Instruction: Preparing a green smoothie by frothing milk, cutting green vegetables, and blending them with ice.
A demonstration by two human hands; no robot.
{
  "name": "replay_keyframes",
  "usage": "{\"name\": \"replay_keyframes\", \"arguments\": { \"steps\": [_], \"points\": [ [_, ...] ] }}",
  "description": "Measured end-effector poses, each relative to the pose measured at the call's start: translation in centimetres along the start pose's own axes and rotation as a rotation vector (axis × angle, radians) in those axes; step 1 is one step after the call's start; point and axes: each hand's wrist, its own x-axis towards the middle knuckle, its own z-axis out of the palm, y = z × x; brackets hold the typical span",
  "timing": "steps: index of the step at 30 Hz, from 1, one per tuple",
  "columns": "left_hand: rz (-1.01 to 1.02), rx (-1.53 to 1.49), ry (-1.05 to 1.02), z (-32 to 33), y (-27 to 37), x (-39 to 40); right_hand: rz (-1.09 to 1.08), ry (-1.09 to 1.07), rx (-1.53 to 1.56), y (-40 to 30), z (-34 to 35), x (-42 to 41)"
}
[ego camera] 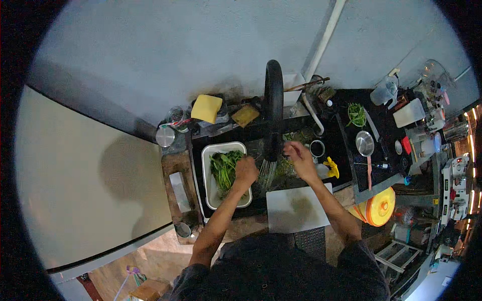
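Observation:
My left hand [246,171], its fingers curled, is at the right edge of a white rectangular basin [208,201] of leafy greens [227,167]. Whether it grips a stem is too small to tell. Water sprays from a black gooseneck faucet [273,109] into the dark sink, between both hands. Just right of the faucet head is my right hand [300,156], blurred, near loose greens in the sink [284,165]; its fingertips do not show clearly enough to tell what they hold.
A white cutting board [297,210] lies across the sink's front edge. A dark cup [317,148] and a yellow glove-like item [331,167] sit right of my right hand. Farther right are a bowl of greens [356,114], a knife [372,124] and a metal ladle [365,143]. Yellow sponges [206,108] sit behind the sink.

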Motion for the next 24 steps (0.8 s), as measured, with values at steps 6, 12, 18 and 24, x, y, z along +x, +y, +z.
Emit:
{"name": "replay_keyframes", "arguments": {
  "steps": [6, 12, 18, 24],
  "points": [
    [-0.012, 0.126, -0.099, -0.4, -0.3, 0.2, -0.237, 0.102, 0.085, -17.4, -1.1, 0.1],
    [-0.054, 0.088, -0.026, -3.1, 1.9, 0.1, -0.303, -0.033, -0.470, -18.0, -0.1, 1.8],
    [-0.200, 0.027, -0.067, -3.9, 2.3, 0.2, -0.202, -0.118, -0.749, -10.6, 0.6, 2.2],
    [-0.099, 0.060, -0.042, -4.1, 2.2, 0.0, -0.262, -0.276, -0.577, -8.6, 0.2, 3.0]
  ]
}}
